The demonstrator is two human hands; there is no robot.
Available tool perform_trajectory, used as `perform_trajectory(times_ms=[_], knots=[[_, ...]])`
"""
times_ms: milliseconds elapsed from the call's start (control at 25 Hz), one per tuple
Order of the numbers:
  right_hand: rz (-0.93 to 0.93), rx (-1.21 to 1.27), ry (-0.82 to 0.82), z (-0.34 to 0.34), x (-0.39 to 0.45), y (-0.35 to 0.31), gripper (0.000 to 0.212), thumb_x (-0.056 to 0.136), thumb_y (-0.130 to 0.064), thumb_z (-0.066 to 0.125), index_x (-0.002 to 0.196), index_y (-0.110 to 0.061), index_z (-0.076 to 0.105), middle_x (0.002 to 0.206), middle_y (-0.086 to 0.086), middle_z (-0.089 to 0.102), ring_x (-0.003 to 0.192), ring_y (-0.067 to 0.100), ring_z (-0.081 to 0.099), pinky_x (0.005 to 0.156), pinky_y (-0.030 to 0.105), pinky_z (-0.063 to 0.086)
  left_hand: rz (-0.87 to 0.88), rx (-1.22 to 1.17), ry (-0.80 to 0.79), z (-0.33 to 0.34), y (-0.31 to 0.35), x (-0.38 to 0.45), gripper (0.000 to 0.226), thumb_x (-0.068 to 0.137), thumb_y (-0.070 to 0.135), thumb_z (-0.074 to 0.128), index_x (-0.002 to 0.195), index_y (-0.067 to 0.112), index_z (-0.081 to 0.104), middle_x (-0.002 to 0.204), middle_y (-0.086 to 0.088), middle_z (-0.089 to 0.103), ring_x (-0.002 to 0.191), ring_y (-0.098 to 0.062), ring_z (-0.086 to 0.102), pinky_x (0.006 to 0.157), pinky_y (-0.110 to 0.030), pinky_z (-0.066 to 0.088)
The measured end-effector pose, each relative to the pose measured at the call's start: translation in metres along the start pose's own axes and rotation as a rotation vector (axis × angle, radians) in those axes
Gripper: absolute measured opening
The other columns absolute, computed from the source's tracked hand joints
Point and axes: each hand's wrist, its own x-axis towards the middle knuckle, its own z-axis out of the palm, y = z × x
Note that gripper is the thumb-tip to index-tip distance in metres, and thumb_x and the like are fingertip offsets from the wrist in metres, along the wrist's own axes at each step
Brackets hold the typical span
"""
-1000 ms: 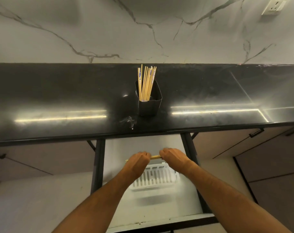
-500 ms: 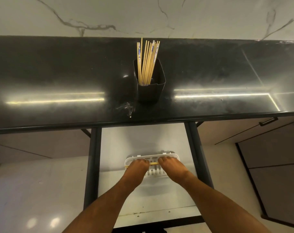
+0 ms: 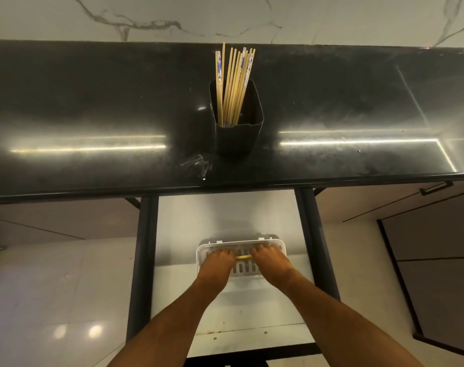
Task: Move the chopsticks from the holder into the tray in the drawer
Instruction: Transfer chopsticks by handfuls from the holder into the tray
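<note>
A glossy black countertop (image 3: pixel 93 115) mirrors two strips of light — behind it rises a white marble wall (image 3: pixel 305 19) with grey veins. Pale cabinet fronts (image 3: pixel 371 202) stand below, above shiny floor tiles (image 3: pixel 53 300).

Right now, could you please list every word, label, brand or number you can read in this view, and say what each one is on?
No readable text anywhere in this view.
Chopsticks in the holder: some carry blue markings near the top; they look like a pattern, too small to tell whether any are characters.
Black holder: no label visible.
White tray in the drawer: no marking visible.
Black countertop: only light reflections.
</note>
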Motion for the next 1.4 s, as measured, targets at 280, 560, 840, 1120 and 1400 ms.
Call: perform_trajectory(times_ms=[280, 560, 840, 1120, 1400], knots=[[0.02, 0.056, 0.104, 0.002, -0.003, 0.006, 0.04, 0.092, -0.019, 0.072, 0.13, -0.011, 0.062, 0.133, 0.011, 0.065, 0.12, 0.029, 0.061, 0.106, 0.04, 0.047, -0.039, -0.045, 0.072, 0.007, -0.012, -0.002, 0.05, 0.086, 0.001, 0.069, 0.132, 0.011, 0.054, 0.138, -0.009, 0.058, 0.121, -0.026, 0.06, 0.102, -0.034, 0.049], [0.015, 0.024, 0.084, 0.007, -0.003, 0.005, 0.039, 0.096, -0.025, 0.068, 0.132, -0.012, 0.063, 0.135, 0.011, 0.063, 0.125, 0.028, 0.058, 0.111, 0.042, 0.044, 0.013, -0.009, 0.06, 0.013, -0.018, 0.002, 0.028, 0.097, 0.013, 0.06, 0.124, 0.013, 0.062, 0.135, -0.008, 0.062, 0.123, -0.025, 0.057, 0.103, -0.034, 0.045], [-0.011, 0.011, 0.068, 0.01, -0.003, 0.005, 0.033, 0.098, -0.032, 0.065, 0.127, -0.017, 0.068, 0.126, 0.005, 0.069, 0.114, 0.023, 0.063, 0.106, 0.038, 0.048, 0.049, 0.04, 0.076, 0.024, -0.024, 0.002, 0.025, 0.099, 0.017, 0.06, 0.123, 0.015, 0.066, 0.129, -0.006, 0.068, 0.116, -0.023, 0.064, 0.103, -0.03, 0.047], [-0.028, 0.031, 0.191, -0.017, -0.008, 0.005, 0.035, 0.095, -0.035, 0.067, 0.124, -0.015, 0.065, 0.119, 0.007, 0.067, 0.105, 0.021, 0.063, 0.095, 0.034, 0.053, 0.115, 0.004, 0.26, -0.004, -0.013, -0.002, 0.03, 0.1, 0.024, 0.057, 0.126, 0.011, 0.063, 0.124, -0.008, 0.068, 0.11, -0.024, 0.064, 0.098, -0.033, 0.049], [-0.054, 0.01, 0.527, -0.068, -0.02, 0.018, 0.035, 0.102, -0.039, 0.055, 0.123, -0.012, 0.065, 0.118, 0.008, 0.068, 0.103, 0.021, 0.065, 0.094, 0.033, 0.054, 0.237, 0.0, 0.668, -0.061, -0.016, -0.009, 0.025, 0.094, 0.032, 0.071, 0.107, 0.012, 0.071, 0.098, -0.007, 0.073, 0.086, -0.02, 0.07, 0.085, -0.031, 0.057]])
